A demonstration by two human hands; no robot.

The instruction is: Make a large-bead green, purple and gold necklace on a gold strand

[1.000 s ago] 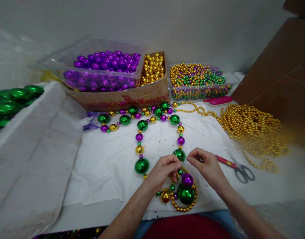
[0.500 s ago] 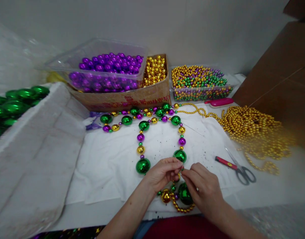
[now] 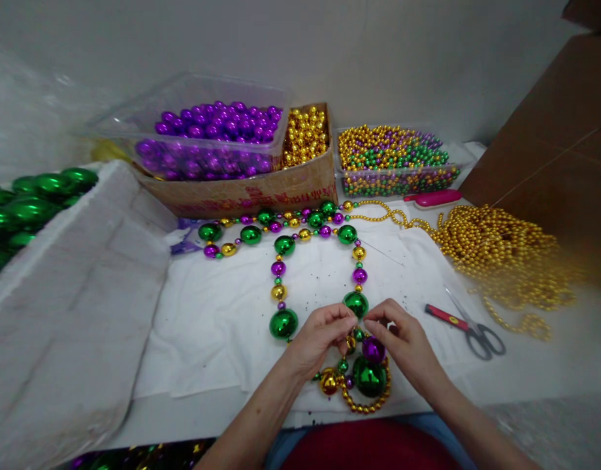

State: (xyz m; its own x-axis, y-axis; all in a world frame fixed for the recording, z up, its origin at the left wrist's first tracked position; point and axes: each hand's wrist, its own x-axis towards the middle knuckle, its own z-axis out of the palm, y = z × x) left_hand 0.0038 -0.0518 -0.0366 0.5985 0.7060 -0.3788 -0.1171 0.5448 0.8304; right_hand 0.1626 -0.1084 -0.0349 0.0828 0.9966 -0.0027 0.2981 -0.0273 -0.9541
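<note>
A necklace of shiny green, gold and purple beads (image 3: 283, 323) lies in a squared loop on a white cloth (image 3: 222, 326). Just below the large green bead (image 3: 356, 304) on its right side, my left hand (image 3: 323, 336) is closed in a pinch on the bead necklace's thin thread. My right hand (image 3: 403, 336) has thumb and forefinger pinched beside it; whatever is between them is too small to make out. Under my fingers lie a purple bead (image 3: 373, 350), a big green bead (image 3: 369, 376), a gold bead (image 3: 328, 382) and a short curve of small gold beads (image 3: 364, 408).
Scissors (image 3: 484, 339) and a red-handled tool (image 3: 446, 317) lie to the right, near piled gold bead strands (image 3: 501, 254). Behind stand a clear bin of purple beads (image 3: 217, 124), a carton (image 3: 232, 196) and a mixed-bead tray (image 3: 393, 163). A white foam box (image 3: 85, 294) flanks the left.
My right hand has risen and turned slightly, uncovering the purple bead and more of the big green bead beneath. My left hand stays pinched at nearly the same spot.
</note>
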